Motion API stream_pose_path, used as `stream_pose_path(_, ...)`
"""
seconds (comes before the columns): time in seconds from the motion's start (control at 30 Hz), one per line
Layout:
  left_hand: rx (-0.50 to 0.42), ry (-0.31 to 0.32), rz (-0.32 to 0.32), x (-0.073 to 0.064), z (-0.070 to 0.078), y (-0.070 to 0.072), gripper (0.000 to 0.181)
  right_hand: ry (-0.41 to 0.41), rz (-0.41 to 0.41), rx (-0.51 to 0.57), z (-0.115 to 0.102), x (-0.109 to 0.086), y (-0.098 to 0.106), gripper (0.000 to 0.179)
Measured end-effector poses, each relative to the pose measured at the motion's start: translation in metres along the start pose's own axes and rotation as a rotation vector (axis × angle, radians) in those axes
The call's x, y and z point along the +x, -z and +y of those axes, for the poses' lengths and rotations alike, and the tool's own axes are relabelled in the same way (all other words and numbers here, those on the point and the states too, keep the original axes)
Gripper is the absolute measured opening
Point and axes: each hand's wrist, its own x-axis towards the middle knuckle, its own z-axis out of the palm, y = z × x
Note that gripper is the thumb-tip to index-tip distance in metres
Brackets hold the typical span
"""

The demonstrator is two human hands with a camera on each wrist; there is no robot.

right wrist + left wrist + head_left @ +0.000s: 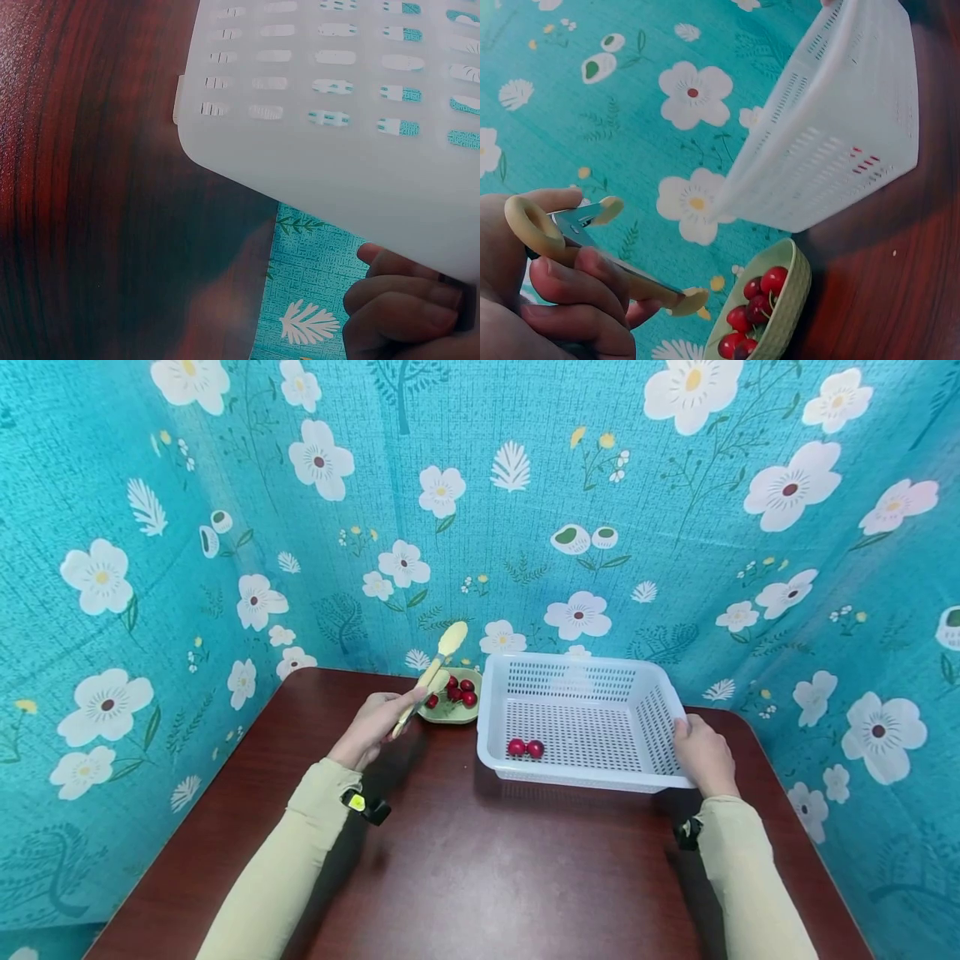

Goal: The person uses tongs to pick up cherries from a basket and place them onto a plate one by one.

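We viewed a screened-off nook: cloth (pixel 300 539) printed with pale flowers (pixel 792 489) hung behind and on both sides of a dark wood-grain table (pixel 562 877). The basket (pixel 585 779), dish (pixel 799 289), tongs (pixel 430 675) and cherries (pixel 759 308) suggested a household or kitchen setting, but we could not tell what sort of room surrounded it.

We see spread, yellow-tipped tongs (pixel 430 674) near a green dish (pixel 450 715) of red cherries (pixel 468 699); beside it, a white perforated basket (pixel 577 776) holds two more cherries (pixel 516 747).
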Motion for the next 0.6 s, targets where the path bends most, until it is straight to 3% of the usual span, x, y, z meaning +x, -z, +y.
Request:
stream_pose_path(0.27, -0.152, -0.035, 0.006, -0.009, 0.006, -0.005, 0.063, -0.001, -0.007, 0.002, 0.0, -0.001, 0.001, 0.057)
stream_pose_path(0.4, -0.278, -0.071, -0.009, -0.013, 0.01, -0.013, 0.058, -0.01, -0.01, 0.007, -0.001, -0.001, 0.001, 0.058)
stream_pose_path(0.6, -0.443, -0.151, -0.105, -0.02, 0.012, -0.024, 0.039, -0.006, -0.009, 0.011, -0.001, -0.001, 0.001, 0.058)
